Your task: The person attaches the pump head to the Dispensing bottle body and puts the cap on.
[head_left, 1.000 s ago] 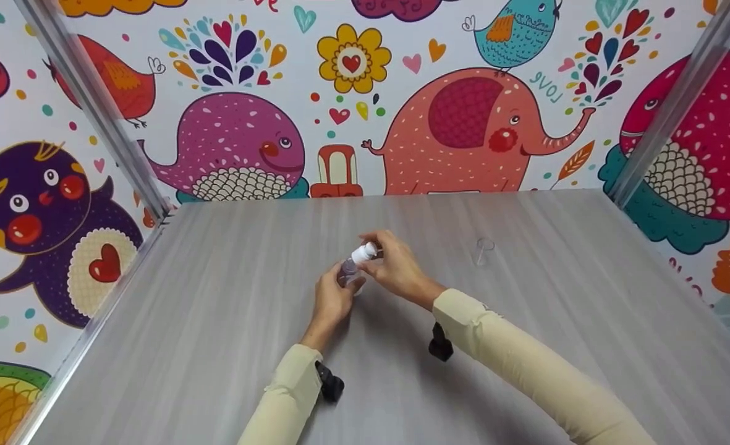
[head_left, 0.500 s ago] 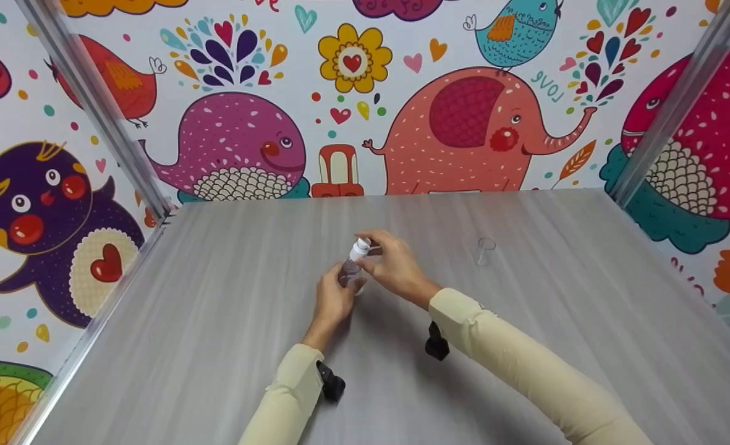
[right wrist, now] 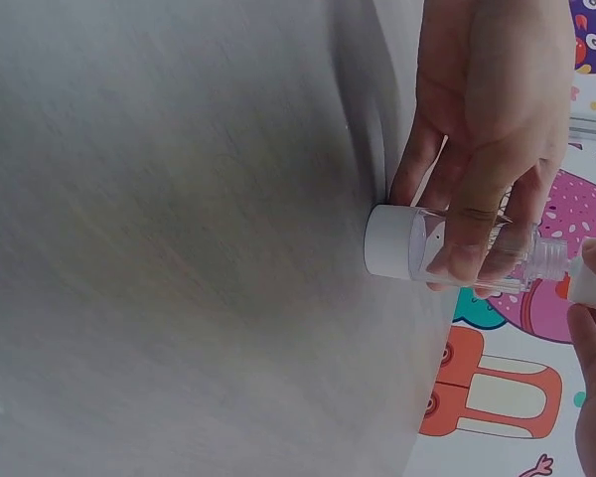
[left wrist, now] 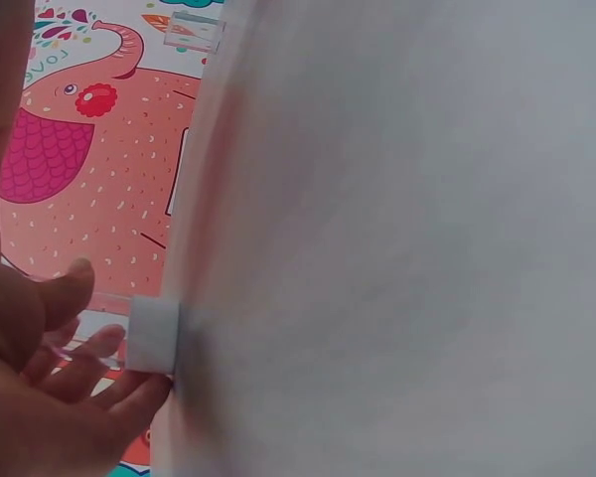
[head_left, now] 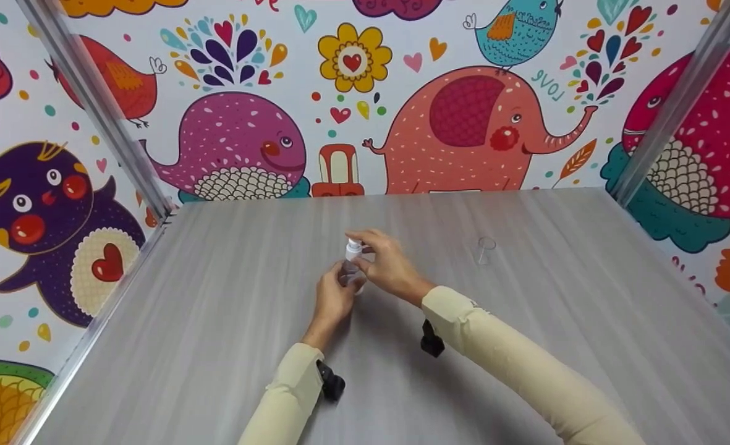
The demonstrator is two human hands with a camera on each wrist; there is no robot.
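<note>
A small clear bottle (head_left: 352, 268) with a white base (right wrist: 390, 240) stands near the middle of the table. My left hand (head_left: 334, 298) grips its body, thumb on one side and fingers on the other. Above it, my right hand (head_left: 390, 264) pinches the white pump top (head_left: 353, 248). The right wrist view shows the bottle's threaded neck (right wrist: 549, 260) exposed, with the white pump top (right wrist: 591, 283) at its end in my right fingers. In the left wrist view, the white base (left wrist: 152, 334) rests at the table surface.
A clear cap or small cup (head_left: 486, 251) stands on the grey table (head_left: 229, 321) to the right of my hands. Metal posts (head_left: 102, 111) rise at the table's far corners, before a wall with painted animals.
My right hand has moved slightly left, and the white pump top has swung from tilted right to nearly upright over the bottle. My left hand stays in place on the bottle.
</note>
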